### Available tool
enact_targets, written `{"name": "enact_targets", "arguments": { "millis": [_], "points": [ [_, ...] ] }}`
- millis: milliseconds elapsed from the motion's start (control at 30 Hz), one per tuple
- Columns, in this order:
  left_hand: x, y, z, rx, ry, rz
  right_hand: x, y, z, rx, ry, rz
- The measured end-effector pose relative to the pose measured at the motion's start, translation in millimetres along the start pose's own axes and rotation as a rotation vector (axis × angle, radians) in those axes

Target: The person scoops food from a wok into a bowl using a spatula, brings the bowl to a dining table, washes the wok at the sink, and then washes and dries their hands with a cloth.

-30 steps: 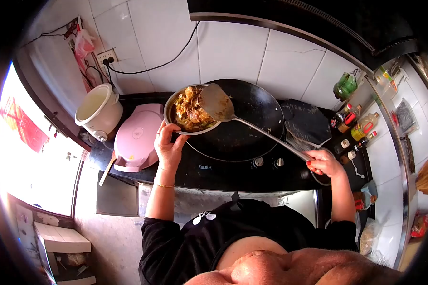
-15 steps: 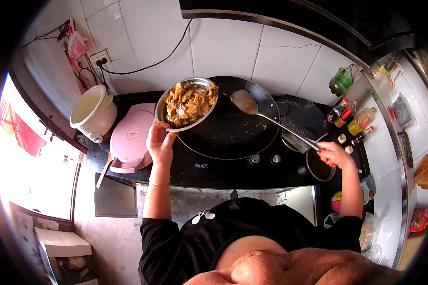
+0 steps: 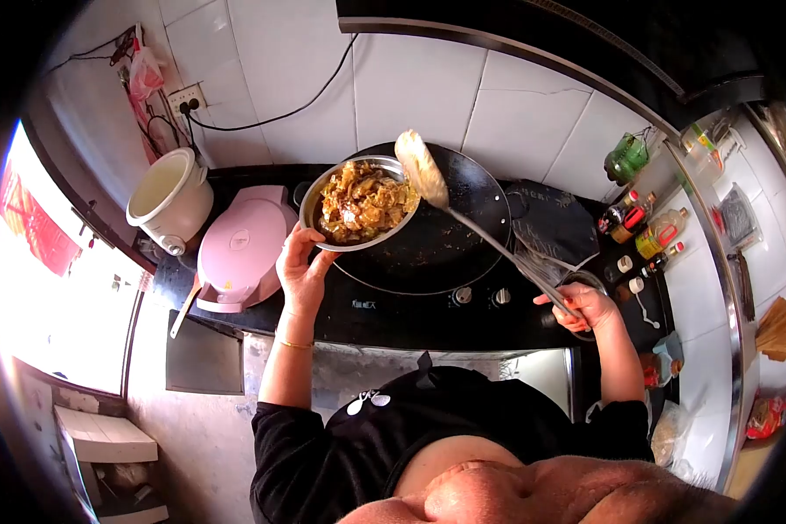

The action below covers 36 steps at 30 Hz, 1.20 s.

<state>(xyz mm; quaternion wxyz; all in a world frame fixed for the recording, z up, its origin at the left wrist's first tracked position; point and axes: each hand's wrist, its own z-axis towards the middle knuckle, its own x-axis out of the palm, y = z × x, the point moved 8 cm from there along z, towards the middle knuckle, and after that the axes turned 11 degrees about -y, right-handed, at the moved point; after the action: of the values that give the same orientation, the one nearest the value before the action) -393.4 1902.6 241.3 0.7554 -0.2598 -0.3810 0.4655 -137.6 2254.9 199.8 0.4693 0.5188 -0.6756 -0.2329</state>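
Note:
A steel bowl (image 3: 358, 245) full of glossy brown cooked food (image 3: 364, 205) is gripped at its near left rim by my left hand (image 3: 306, 265). It is held tilted over the left part of a large black wok (image 3: 445, 253) on the stove. My right hand (image 3: 582, 307) is closed round the long metal handle of a spatula (image 3: 424, 168). The spatula's food-smeared blade is raised at the bowl's right edge; whether it touches the rim I cannot tell. Small food scraps cling to the wok's inner surface.
A pink electric griddle (image 3: 240, 242) and a white electric cooker (image 3: 171, 201) stand left of the stove. At right are a dark printed bag (image 3: 555, 223), sauce bottles (image 3: 662, 232) and a metal pot (image 3: 588, 281). A range hood (image 3: 533, 39) hangs above.
The bowl has shifted slightly right and down. My right hand has moved left and down, and the spatula blade has risen from over the wok to the bowl's right edge.

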Motion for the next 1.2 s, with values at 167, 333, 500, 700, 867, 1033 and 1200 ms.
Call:
{"name": "enact_targets", "arguments": {
  "millis": [167, 333, 500, 700, 867, 1033, 1200],
  "points": [
    [-4, 3, 2, -0.013, -0.003, 0.035, -9, 15, -13, 0.035, -0.025, -0.13],
    [-4, 4, 1, -0.013, -0.015, -0.002, -28, 31, -29, 0.002, -0.07, -0.245],
    [-3, 3, 1, -0.091, -0.064, -0.06, -43, 43, -39, 0.015, -0.318, -0.431],
    [1, 2, 0, -0.072, -0.068, -0.068, -62, 56, -30, -0.081, -0.607, -0.885],
    [2, 3, -3, -0.061, -0.052, -0.026, -58, 55, -26, -0.19, -0.533, -0.565],
    [6, 2, -4, -0.053, -0.047, 0.009, -29, 65, -16, -0.225, -0.452, -0.641],
    [7, 1, -10, -0.07, -0.077, -0.002, -14, 95, -19, -0.691, -0.682, -1.087]
  ]
}}
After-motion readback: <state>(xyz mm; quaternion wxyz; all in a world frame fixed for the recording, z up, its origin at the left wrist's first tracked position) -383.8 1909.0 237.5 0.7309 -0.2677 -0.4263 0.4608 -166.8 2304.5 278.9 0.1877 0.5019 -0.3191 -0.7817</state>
